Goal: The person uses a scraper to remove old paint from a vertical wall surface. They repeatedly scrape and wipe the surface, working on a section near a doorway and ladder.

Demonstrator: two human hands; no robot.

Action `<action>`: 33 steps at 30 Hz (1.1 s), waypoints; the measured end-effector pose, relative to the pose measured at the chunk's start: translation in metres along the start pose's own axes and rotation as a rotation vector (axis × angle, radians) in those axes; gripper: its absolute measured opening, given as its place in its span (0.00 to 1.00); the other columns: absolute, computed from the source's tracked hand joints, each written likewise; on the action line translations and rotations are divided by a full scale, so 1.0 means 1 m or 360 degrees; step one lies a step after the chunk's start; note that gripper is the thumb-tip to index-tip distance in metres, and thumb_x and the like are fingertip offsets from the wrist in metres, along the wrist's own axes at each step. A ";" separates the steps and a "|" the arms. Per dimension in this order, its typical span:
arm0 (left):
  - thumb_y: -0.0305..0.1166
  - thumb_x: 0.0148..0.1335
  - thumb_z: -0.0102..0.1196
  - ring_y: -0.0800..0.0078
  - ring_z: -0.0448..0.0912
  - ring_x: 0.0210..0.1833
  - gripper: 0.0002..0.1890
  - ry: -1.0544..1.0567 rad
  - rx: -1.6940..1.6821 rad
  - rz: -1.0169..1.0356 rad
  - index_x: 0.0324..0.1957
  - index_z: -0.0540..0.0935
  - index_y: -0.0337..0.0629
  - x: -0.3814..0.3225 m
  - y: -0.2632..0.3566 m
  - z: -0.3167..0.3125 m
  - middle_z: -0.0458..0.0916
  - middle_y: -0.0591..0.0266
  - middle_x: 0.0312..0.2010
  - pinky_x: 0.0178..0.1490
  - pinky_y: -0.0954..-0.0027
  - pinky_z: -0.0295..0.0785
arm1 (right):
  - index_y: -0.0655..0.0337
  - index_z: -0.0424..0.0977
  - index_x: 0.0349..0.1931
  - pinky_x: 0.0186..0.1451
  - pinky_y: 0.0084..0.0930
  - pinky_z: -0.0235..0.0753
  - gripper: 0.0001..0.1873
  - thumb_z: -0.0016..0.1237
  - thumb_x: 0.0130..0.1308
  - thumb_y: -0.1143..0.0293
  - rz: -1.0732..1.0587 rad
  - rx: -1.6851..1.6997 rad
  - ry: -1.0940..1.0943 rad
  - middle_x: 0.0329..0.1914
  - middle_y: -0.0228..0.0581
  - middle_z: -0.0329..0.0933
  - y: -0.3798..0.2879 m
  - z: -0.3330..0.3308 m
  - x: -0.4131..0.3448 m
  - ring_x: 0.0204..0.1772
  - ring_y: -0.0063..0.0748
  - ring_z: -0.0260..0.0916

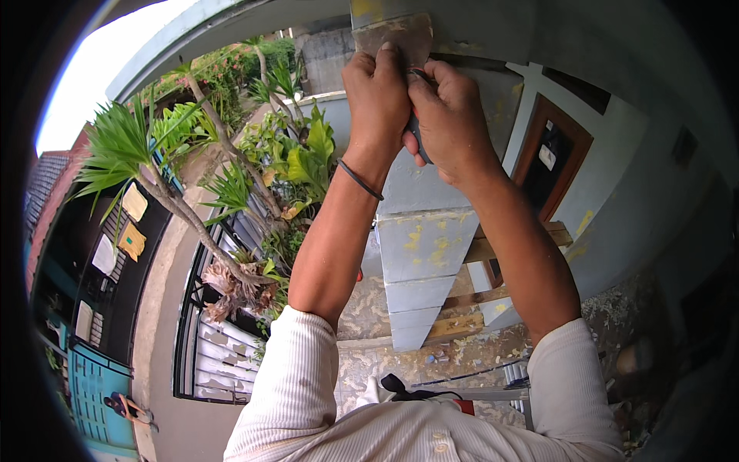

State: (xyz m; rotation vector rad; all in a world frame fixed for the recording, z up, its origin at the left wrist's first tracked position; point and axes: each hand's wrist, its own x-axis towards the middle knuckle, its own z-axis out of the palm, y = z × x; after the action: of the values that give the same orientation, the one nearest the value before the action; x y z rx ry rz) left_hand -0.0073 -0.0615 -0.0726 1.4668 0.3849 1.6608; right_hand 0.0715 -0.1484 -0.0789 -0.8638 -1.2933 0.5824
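Both of my hands are raised together at the top middle of the view, against a grey painted pillar (427,242) with yellow patches. A putty knife or scraper (423,138) with a dark grey and red handle is gripped in my right hand (447,110). Its wide, stained blade (404,37) points up to the painted surface above. My left hand (378,86) presses on the blade with its thumb, the other fingers curled. The contact between blade edge and surface is hard to make out.
Below are wooden planks (456,326), a patterned tile floor (369,369) with paint flakes, and a metal frame (491,394) near my waist. A brown-framed window (554,153) is at right. Plants (306,150) and a metal fence (225,352) stand left; a person (128,407) is at the far lower left.
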 end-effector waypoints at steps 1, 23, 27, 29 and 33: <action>0.39 0.77 0.57 0.73 0.77 0.21 0.20 0.0069 0.0089 0.0112 0.31 0.79 0.31 0.002 -0.005 -0.002 0.81 0.57 0.24 0.22 0.67 0.71 | 0.68 0.74 0.43 0.10 0.24 0.63 0.11 0.44 0.81 0.68 -0.0032 -0.0003 -0.0015 0.22 0.35 0.73 0.001 0.001 0.000 0.13 0.22 0.67; 0.36 0.72 0.56 0.62 0.85 0.26 0.23 0.0136 0.0226 0.0125 0.33 0.84 0.16 0.046 0.035 -0.004 0.85 0.43 0.24 0.26 0.59 0.75 | 0.67 0.73 0.36 0.12 0.26 0.64 0.12 0.44 0.79 0.69 -0.0126 0.0101 -0.0039 0.21 0.36 0.72 -0.031 0.024 0.032 0.15 0.25 0.68; 0.36 0.72 0.56 0.58 0.86 0.28 0.23 0.0208 0.0514 0.0453 0.33 0.85 0.16 0.055 0.020 -0.012 0.85 0.41 0.25 0.28 0.57 0.76 | 0.66 0.73 0.36 0.12 0.26 0.64 0.12 0.44 0.78 0.68 -0.0052 0.0148 0.0035 0.22 0.37 0.72 -0.025 0.030 0.027 0.15 0.25 0.69; 0.36 0.72 0.56 0.57 0.86 0.29 0.23 0.0167 0.0405 0.0424 0.34 0.85 0.16 0.072 0.027 -0.012 0.85 0.39 0.25 0.29 0.56 0.77 | 0.66 0.73 0.36 0.12 0.26 0.64 0.12 0.44 0.79 0.68 -0.0115 0.0142 0.0017 0.23 0.37 0.72 -0.030 0.032 0.041 0.15 0.25 0.69; 0.37 0.72 0.56 0.59 0.87 0.29 0.24 0.0058 0.0383 0.0010 0.36 0.85 0.15 0.050 0.047 -0.007 0.86 0.36 0.25 0.29 0.56 0.77 | 0.66 0.73 0.36 0.13 0.27 0.64 0.10 0.45 0.77 0.69 -0.0109 0.0110 -0.0012 0.22 0.36 0.72 -0.031 0.027 0.037 0.15 0.25 0.69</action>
State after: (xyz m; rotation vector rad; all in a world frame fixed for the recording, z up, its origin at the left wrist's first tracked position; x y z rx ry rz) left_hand -0.0293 -0.0483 -0.0085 1.6141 0.6184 1.6939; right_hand 0.0503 -0.1311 -0.0307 -0.7579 -1.2972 0.5735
